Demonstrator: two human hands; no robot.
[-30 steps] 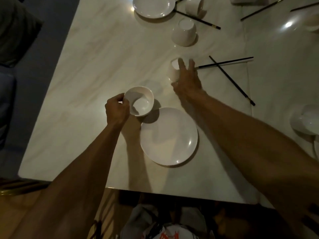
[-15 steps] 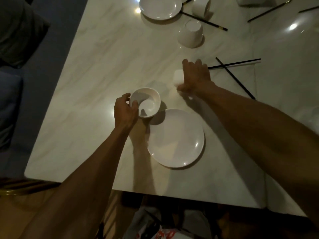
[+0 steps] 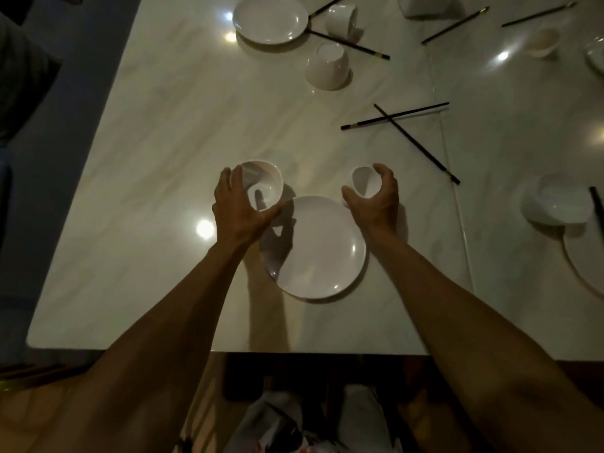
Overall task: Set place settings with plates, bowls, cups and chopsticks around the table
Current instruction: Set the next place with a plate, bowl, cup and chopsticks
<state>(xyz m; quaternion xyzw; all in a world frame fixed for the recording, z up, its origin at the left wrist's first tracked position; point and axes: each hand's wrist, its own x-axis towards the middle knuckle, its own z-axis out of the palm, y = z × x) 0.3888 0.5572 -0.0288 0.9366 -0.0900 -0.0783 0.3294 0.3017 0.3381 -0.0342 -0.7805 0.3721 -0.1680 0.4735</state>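
Note:
A white plate (image 3: 318,250) lies near the front edge of the pale marble table (image 3: 163,142). Just beyond its left rim stands a white bowl (image 3: 264,179), and my left hand (image 3: 240,207) holds it with fingers and thumb round its rim. Beyond the plate's right rim, my right hand (image 3: 376,199) grips a small white cup (image 3: 364,181), tilted with its mouth facing left and up. Two black chopsticks (image 3: 397,117) lie crossed on the table behind the cup.
At the far end lie another plate (image 3: 271,19), an upturned bowl (image 3: 327,67), a tipped cup (image 3: 341,18) and more chopsticks (image 3: 349,45). On the right stand a bowl (image 3: 555,199), a plate edge (image 3: 581,269) and a further cup (image 3: 542,42).
My right hand has brought the cup back from farther out to the plate's upper right. My left hand has kept hold of the bowl, shifting its grip over the rim.

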